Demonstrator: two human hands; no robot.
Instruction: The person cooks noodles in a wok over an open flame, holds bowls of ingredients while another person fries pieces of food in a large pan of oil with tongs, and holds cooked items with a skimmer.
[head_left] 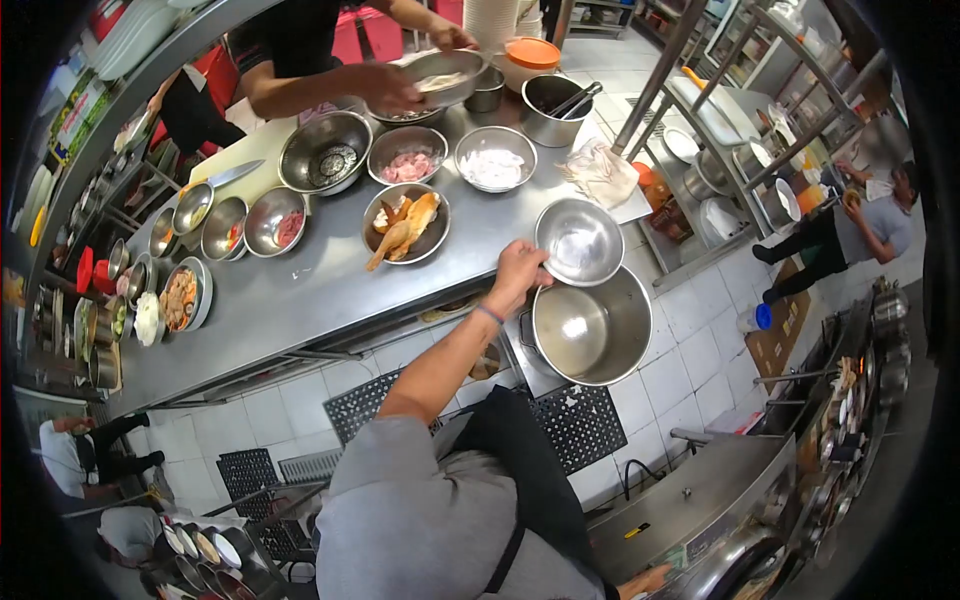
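My left hand (521,274) is closed on the rim of a shiny steel bowl (580,243), fingers at its left edge. Tilted so that its inside faces me, the bowl overlaps the far rim of a large steel pot (615,345). That pot has a side handle, and its inside shows a pale bottom. At the lower right, my right hand (645,581) is near the edge of a steel work surface (650,530) and a large round metal pan (735,560). Its fingers are too small and partly cut off to read. Cooked chicken pieces (408,228) fill a bowl left of my left hand.
The steel table (330,300) carries bowls of raw meat (408,166) and white pieces (495,168), a pot with tongs (556,110) and a knife (238,173). Across it, a co-worker's hands (395,88) hold a bowl. Black mats (580,430) lie on the tiled floor.
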